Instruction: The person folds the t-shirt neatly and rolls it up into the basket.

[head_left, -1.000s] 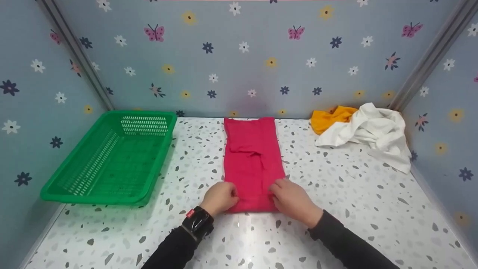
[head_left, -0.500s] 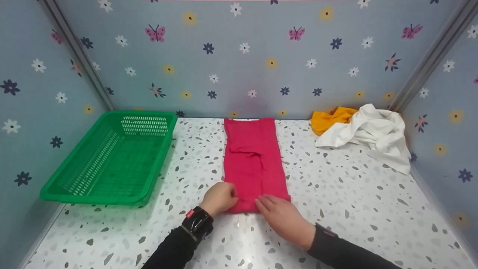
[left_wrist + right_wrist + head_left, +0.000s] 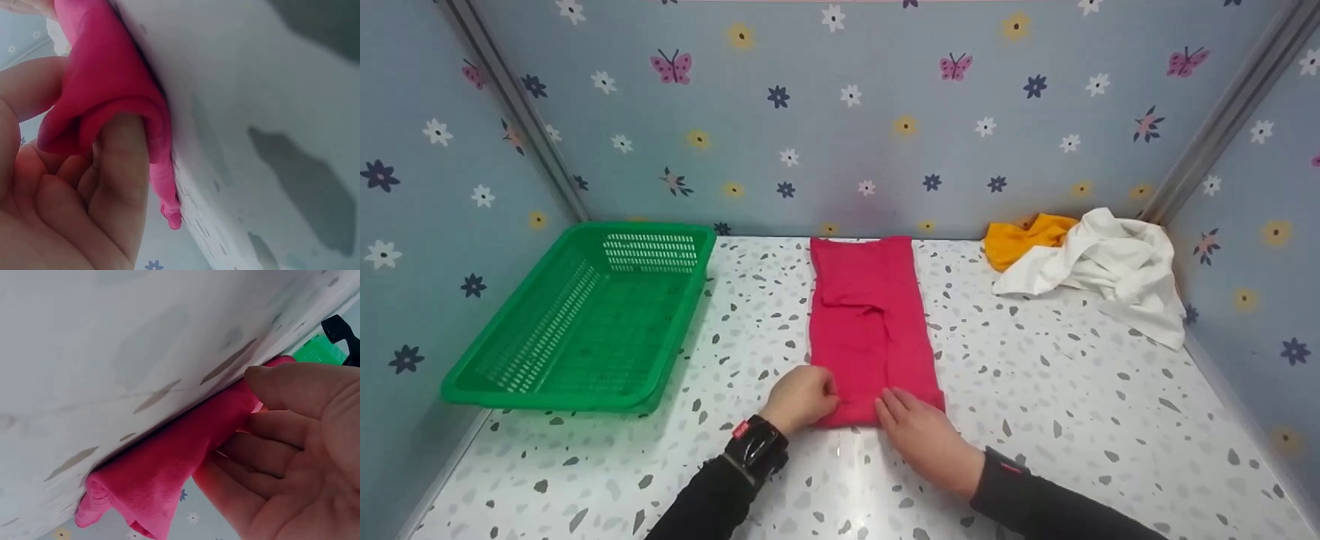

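From the head we look forward and down, above and behind the grip, far enough back for the green basket (image 3: pixel 555 401) and white cloth (image 3: pixel 1117 259) either side. From the left wrist we look rightward, tilted, very close to the left hand (image 3: pixel 801 396); from the right wrist, equally near, leftward past the right hand (image 3: pixel 926 441). All three share the pink cloth's (image 3: pixel 855 345) near edge.

Green basket (image 3: pixel 619 322), white cloth (image 3: pixel 1114 259) — orange cloth (image 3: pixel 1016 244) beside
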A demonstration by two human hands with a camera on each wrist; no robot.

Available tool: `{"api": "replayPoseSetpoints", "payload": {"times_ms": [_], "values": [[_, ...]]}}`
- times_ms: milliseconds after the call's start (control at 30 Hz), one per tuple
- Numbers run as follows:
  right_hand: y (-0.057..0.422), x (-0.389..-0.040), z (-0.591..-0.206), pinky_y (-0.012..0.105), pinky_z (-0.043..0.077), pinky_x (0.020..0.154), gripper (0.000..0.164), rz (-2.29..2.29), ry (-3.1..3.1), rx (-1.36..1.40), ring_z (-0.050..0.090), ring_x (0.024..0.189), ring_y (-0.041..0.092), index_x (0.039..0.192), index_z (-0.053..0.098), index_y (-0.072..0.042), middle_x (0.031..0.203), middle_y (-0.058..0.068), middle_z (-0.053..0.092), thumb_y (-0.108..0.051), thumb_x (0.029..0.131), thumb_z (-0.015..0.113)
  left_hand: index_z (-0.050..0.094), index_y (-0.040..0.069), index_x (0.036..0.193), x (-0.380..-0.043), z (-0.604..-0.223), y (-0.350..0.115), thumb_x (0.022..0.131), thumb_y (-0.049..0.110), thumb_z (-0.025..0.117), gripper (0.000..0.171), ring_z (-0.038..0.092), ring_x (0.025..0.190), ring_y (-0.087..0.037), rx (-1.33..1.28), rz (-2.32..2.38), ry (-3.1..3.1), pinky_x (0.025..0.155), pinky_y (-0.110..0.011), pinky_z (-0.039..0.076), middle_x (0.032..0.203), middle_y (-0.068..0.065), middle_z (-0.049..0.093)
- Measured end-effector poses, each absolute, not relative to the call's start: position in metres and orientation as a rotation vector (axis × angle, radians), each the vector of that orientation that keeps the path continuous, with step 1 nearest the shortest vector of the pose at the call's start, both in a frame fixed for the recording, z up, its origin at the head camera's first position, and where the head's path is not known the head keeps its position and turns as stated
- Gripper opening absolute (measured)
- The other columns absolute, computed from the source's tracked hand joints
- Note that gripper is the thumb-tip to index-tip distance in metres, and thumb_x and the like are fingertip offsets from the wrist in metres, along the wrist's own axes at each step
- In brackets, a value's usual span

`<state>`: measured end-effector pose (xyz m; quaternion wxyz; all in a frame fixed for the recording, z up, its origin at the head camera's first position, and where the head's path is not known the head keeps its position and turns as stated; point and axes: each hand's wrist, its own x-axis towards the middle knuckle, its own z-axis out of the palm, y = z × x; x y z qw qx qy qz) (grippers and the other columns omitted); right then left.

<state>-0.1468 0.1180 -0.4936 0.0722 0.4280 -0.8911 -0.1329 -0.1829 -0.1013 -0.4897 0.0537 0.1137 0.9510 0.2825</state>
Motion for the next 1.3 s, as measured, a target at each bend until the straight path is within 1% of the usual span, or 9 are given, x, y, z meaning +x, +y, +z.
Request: {"api": "replayPoseSetpoints", "payload": {"times_ms": [233,367,467,533,633,700,800,1100,1300], "values": [[0.117,-0.151,-0.496,0.033,0.046,0.087,0.051,-0.442,-2.652,1.306,0.047,0.118,0.029,0.132,0.048,-0.003,0.130,0.015,0.050,-0.014,0.085,0.065,0.054,0.018,0.063,-0.178,-0.492,-0.101,0.076,0.017,0.065,0.017,0.048,0.054,-0.012,0.399,0.779,2.974,0.050,-0.029,0.040,0.056,0.008,0.050],[0.117,-0.151,-0.496,0.033,0.045,0.088,0.050,-0.436,-2.647,1.312,0.048,0.117,0.028,0.131,0.048,-0.004,0.130,0.015,0.050,-0.014,0.085,0.064,0.051,0.017,0.064,-0.170,-0.490,-0.104,0.077,0.018,0.064,0.018,0.049,0.053,-0.014,0.564,0.603,3.163,0.047,-0.029,0.039,0.057,0.006,0.046],[0.118,-0.152,-0.495,0.034,0.044,0.090,0.050,-0.426,-2.661,1.317,0.048,0.118,0.028,0.132,0.048,-0.004,0.130,0.015,0.050,-0.013,0.085,0.064,0.055,0.013,0.070,-0.163,-0.486,-0.109,0.077,0.017,0.066,0.014,0.053,0.056,-0.017,0.731,0.450,3.315,0.047,-0.031,0.041,0.062,0.002,0.050],[0.119,-0.152,-0.494,0.034,0.044,0.091,0.051,-0.424,-2.667,1.322,0.047,0.118,0.028,0.132,0.048,-0.004,0.130,0.015,0.050,-0.012,0.085,0.064,0.061,0.010,0.079,-0.158,-0.485,-0.111,0.077,0.016,0.067,0.009,0.058,0.063,-0.019,0.851,0.379,3.383,0.052,-0.032,0.046,0.071,-0.001,0.057],[0.120,-0.153,-0.492,0.034,0.044,0.090,0.052,-0.428,-2.675,1.329,0.047,0.118,0.028,0.132,0.047,-0.004,0.130,0.014,0.050,-0.012,0.084,0.065,0.067,0.007,0.093,-0.153,-0.484,-0.113,0.076,0.015,0.069,0.019,0.063,0.078,-0.021,1.077,0.285,3.408,0.067,-0.033,0.051,0.087,-0.005,0.065],[0.120,-0.154,-0.492,0.033,0.044,0.090,0.054,-0.429,-2.683,1.331,0.047,0.118,0.028,0.132,0.047,-0.004,0.130,0.014,0.050,-0.013,0.083,0.067,0.068,0.006,0.100,-0.150,-0.485,-0.114,0.077,0.014,0.069,0.025,0.063,0.090,-0.021,1.231,0.244,3.379,0.078,-0.034,0.050,0.096,-0.006,0.066],[0.121,-0.155,-0.492,0.033,0.045,0.088,0.054,-0.408,-2.706,1.324,0.048,0.118,0.028,0.132,0.048,-0.004,0.130,0.014,0.050,-0.014,0.082,0.068,0.070,0.007,0.102,-0.148,-0.488,-0.114,0.078,0.014,0.068,0.025,0.062,0.098,-0.020,1.379,0.173,3.324,0.087,-0.034,0.046,0.101,-0.006,0.067],[0.122,-0.155,-0.494,0.033,0.049,0.082,0.051,-0.292,-2.701,1.296,0.050,0.113,0.029,0.130,0.050,-0.002,0.128,0.014,0.052,-0.010,0.082,0.067,0.070,0.008,0.100,-0.148,-0.495,-0.116,0.078,0.007,0.069,0.022,0.061,0.101,-0.020,1.307,-0.006,3.305,0.088,-0.034,0.046,0.101,-0.007,0.067],[0.121,-0.159,-0.494,0.031,0.050,0.079,0.050,-0.314,-2.688,1.283,0.052,0.109,0.027,0.128,0.052,-0.004,0.124,0.012,0.054,-0.008,0.081,0.067,0.071,0.010,0.090,-0.151,-0.498,-0.115,0.075,0.007,0.069,0.015,0.063,0.094,-0.017,1.194,-0.029,3.307,0.078,-0.033,0.050,0.095,-0.004,0.069]]}}
